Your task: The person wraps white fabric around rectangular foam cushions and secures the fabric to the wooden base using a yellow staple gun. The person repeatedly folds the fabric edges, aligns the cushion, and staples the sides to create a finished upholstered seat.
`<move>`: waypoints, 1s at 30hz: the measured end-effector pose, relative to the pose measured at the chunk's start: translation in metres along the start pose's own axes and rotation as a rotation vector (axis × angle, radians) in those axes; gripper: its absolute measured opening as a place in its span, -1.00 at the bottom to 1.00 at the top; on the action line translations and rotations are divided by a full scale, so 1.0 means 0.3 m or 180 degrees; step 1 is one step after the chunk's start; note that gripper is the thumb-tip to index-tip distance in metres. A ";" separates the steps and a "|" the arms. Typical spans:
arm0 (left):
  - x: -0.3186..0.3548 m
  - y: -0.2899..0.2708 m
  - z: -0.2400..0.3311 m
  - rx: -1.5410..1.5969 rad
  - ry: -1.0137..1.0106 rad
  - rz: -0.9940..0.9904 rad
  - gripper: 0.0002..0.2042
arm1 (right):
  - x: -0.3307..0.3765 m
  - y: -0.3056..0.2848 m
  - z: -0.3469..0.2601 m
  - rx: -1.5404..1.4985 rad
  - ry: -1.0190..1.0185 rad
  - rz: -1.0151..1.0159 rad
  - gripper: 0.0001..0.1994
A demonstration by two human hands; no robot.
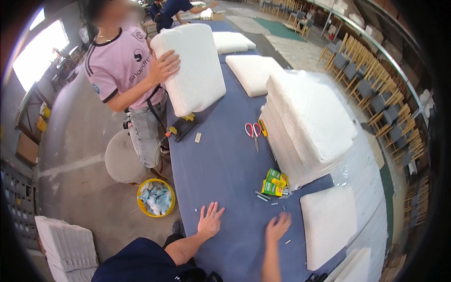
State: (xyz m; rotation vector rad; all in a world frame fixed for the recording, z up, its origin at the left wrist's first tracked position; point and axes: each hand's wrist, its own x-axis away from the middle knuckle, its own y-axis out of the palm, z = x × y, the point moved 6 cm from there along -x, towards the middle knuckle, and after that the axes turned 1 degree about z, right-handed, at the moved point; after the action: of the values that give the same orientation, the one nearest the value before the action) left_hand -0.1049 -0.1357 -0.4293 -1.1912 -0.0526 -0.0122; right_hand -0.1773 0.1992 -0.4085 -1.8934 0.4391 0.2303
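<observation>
My left hand (210, 221) lies on the blue-covered table (225, 155) with its fingers spread and nothing in it. My right hand (278, 227) is over the table to the right, smeared by motion, so its fingers cannot be read. Beyond it lie green and yellow small boxes (275, 182) with loose metal strips (262, 196) that look like staples. A white padded cushion (328, 226) rests just right of my right hand. Farther off are red-handled scissors (256, 133) and a yellow-handled tool (263, 127) against a tall stack of white cushions (310, 122).
Across the table's left side, a person in a pink shirt (123, 61) holds a white cushion (190, 70) upright beside a black and yellow tool (184, 127). A round stool (126, 156) and a yellow bucket of scraps (156, 197) stand on the floor. Chairs (376, 94) line the right.
</observation>
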 end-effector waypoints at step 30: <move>0.473 -0.111 -0.363 0.0954 0.0774 -0.1947 -0.58 | 1.165 -0.234 0.234 -0.4552 0.4888 0.2190 -0.77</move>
State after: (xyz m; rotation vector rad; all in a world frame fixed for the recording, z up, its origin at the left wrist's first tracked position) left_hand 0.0392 -0.2467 -0.4318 -0.8304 -0.1961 -0.6641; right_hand 0.1735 0.2199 -0.5006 -2.8683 2.4729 -0.7930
